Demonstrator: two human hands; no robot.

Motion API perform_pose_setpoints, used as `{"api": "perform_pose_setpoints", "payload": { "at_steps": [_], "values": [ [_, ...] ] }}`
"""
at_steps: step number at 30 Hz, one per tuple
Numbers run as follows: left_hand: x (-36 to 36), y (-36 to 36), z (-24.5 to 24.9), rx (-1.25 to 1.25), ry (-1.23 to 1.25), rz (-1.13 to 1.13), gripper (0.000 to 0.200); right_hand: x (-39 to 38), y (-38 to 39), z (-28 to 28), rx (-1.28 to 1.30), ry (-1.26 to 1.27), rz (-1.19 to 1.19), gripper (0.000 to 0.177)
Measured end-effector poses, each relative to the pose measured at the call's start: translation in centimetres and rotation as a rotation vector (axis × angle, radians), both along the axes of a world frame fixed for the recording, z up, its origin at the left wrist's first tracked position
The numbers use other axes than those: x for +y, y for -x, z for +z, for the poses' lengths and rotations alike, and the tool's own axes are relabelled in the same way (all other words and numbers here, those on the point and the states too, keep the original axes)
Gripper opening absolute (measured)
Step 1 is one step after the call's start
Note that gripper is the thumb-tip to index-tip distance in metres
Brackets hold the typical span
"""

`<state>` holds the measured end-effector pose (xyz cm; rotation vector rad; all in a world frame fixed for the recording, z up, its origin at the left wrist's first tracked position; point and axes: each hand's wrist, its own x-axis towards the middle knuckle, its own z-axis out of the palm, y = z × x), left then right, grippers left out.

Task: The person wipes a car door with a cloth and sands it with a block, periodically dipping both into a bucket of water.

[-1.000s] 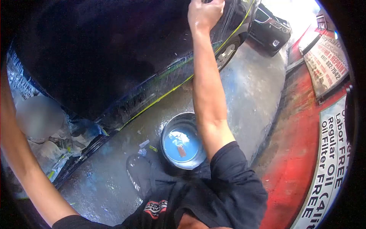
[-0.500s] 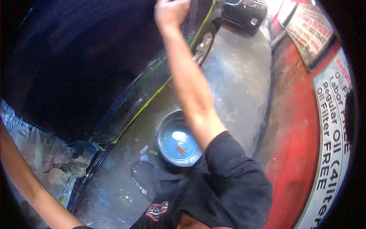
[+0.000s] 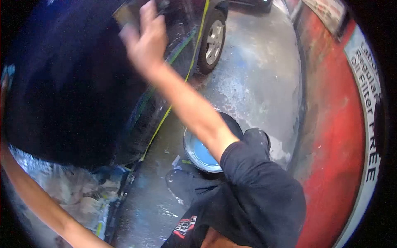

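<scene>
My right hand (image 3: pixel 149 41), slightly blurred, is closed around a flat tan-brown block (image 3: pixel 125 15) over the dark car panel (image 3: pixel 78 91). Thumb and fingers sit on opposite sides of the block. My left forearm (image 3: pixel 35 198) runs up along the far left edge of the view; the hand at its end is lost in the dark rim, near a small light-blue patch (image 3: pixel 8 73). Below my right arm stands a dark bucket (image 3: pixel 189 155) holding pale-blue liquid (image 3: pixel 202 153), partly covered by that arm.
Yellow tape (image 3: pixel 159 126) lines the car's lower edge, beside a wheel (image 3: pixel 214 41). Crumpled plastic sheeting (image 3: pixel 78 182) covers the area at lower left. A red wall (image 3: pixel 326 136) with a lettered sign (image 3: pixel 364 78) rises on the right. The floor (image 3: pixel 256 70) looks wet.
My right hand has moved left and down over the panel, and the block now shows in it. The view has shifted, bringing the wheel into fuller view; the brown block in the bucket no longer shows.
</scene>
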<state>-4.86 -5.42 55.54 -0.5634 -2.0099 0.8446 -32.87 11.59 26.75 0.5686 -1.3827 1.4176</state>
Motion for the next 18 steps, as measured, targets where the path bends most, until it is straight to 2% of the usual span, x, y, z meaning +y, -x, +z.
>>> {"api": "perform_pose_setpoints", "payload": {
  "at_steps": [1,2,3,6,8,10,11,12,13,14,15,18],
  "values": [
    [0.6,0.1,0.1,-0.014,0.010,-0.003,0.026,0.4,-3.7,-1.3,0.060,-0.108,0.060,0.089],
    [0.7,0.1,0.3,-0.019,0.018,0.005,0.027,-0.6,-4.8,-3.7,0.262,-0.136,-0.002,0.093],
    [0.2,-0.4,0.4,-0.033,0.022,0.033,0.027,-0.8,-4.1,-5.0,0.264,-0.177,0.124,0.095],
    [-3.3,-1.4,1.0,-0.064,0.038,0.172,0.029,1.5,3.7,-2.2,0.185,-0.113,0.033,0.092],
    [-5.9,-2.2,1.8,-0.068,0.052,0.267,0.029,2.5,8.7,-0.2,-0.088,0.008,0.039,0.085],
    [-7.9,-3.3,2.5,-0.066,0.060,0.356,0.030,1.8,8.1,1.5,-0.345,0.116,0.108,0.083],
    [-8.8,-3.8,2.9,-0.067,0.063,0.391,0.031,0.9,5.9,1.5,-0.342,0.179,0.150,0.083],
    [-8.7,-3.7,3.0,-0.076,0.071,0.403,0.031,1.1,2.0,1.1,-0.310,0.096,0.207,0.084],
    [-8.4,-3.7,3.1,-0.087,0.076,0.401,0.032,0.0,-1.7,-0.6,-0.171,0.007,0.143,0.085],
    [-6.8,-3.2,2.7,-0.120,0.113,0.386,0.031,-0.9,-5.4,-2.6,-0.028,-0.019,0.028,0.087],
    [-6.7,-3.1,2.5,-0.128,0.042,0.354,0.031,-0.8,-7.1,-3.5,0.112,0.036,0.060,0.086],
    [-5.7,-3.0,2.3,-0.157,0.030,0.341,0.035,0.7,-1.9,-3.7,0.225,-0.116,-0.003,0.083]
  ]
}}
